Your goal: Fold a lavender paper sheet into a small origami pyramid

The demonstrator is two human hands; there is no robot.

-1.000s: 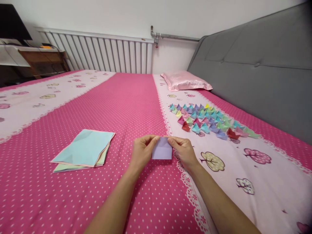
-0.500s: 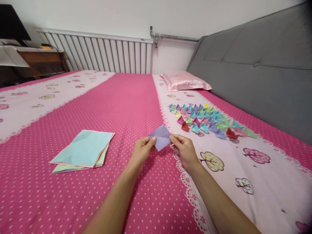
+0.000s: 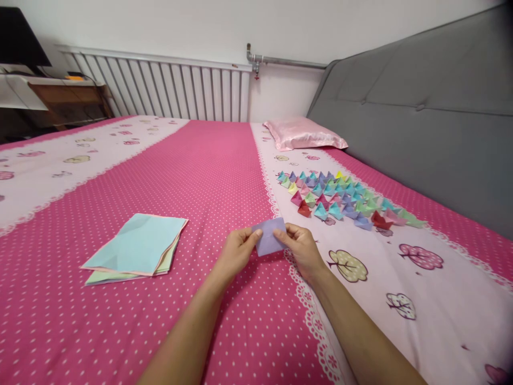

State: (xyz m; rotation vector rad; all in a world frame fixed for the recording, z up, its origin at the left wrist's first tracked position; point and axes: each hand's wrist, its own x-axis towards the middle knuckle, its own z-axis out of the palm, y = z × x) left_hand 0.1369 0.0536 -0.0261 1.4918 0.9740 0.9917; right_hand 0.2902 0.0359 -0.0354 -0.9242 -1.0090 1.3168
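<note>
A small purple sheet of origami paper (image 3: 269, 240), roughly square in outline, is held above the bed between both hands. My left hand (image 3: 239, 247) pinches its left edge, thumb on top. At its right side my right hand (image 3: 300, 243) grips it the same way, the thumb lying over the face of the paper. The fingers under the paper are partly hidden. Beyond the right hand, several rows of folded paper boats (image 3: 334, 195) in many colours stand on the pale strip of the bedspread.
A stack of coloured paper sheets (image 3: 136, 243), light blue on top, lies to the left on the pink dotted bedspread (image 3: 208, 176). A pink pillow (image 3: 304, 133) rests at the far end beside the grey headboard (image 3: 425, 101). Behind is a white radiator (image 3: 168, 85).
The purple paper has turned from a diamond to a squarer orientation and come slightly nearer and right. Both hands have shifted their grip, the right thumb now further over the paper.
</note>
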